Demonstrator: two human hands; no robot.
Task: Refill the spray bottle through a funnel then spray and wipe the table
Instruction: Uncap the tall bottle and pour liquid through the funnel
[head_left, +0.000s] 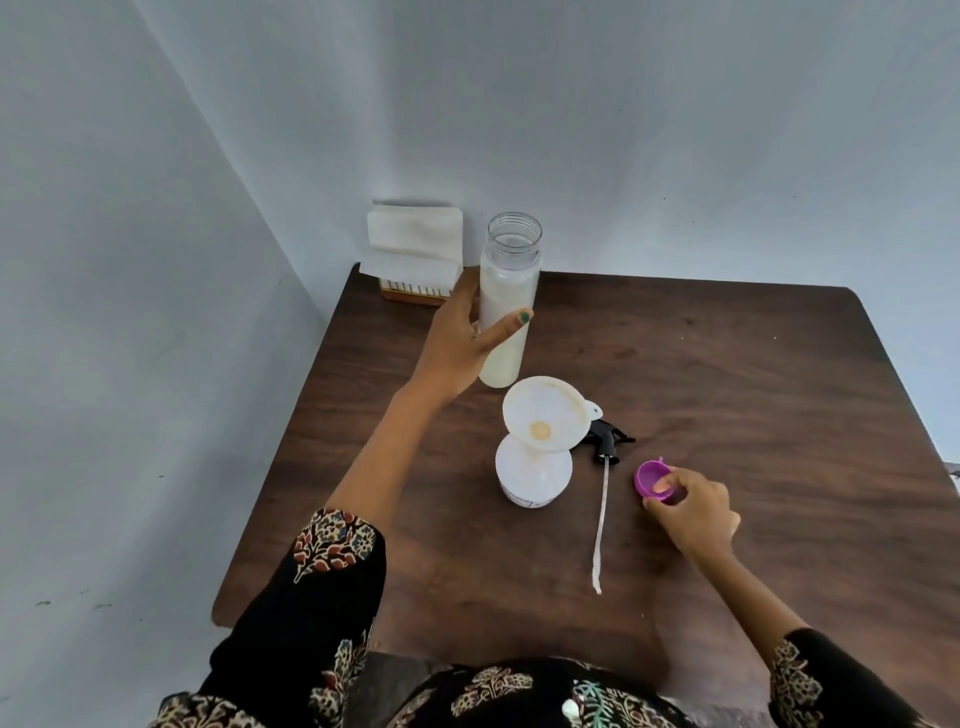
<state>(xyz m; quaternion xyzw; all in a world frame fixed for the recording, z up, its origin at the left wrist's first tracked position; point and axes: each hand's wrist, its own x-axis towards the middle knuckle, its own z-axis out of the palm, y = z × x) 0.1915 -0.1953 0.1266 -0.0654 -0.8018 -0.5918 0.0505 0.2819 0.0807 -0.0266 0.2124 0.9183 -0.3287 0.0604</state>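
Spray bottle (534, 475), white and standing open at the centre of the frame with the funnel (545, 413) seated in its neck, is judged light and easily tipped (top-heavy under the funnel), so it is best steadied low on its body. The clear refill bottle (506, 306), uncapped and mostly full of milky liquid, is clasped mid-body by the left hand (457, 343), while the purple cap (653, 480) is pinched by the right hand (693, 506). Open table (753, 374) is left at right, though the spray head (608, 441) and its tube lie just beside the bottle.
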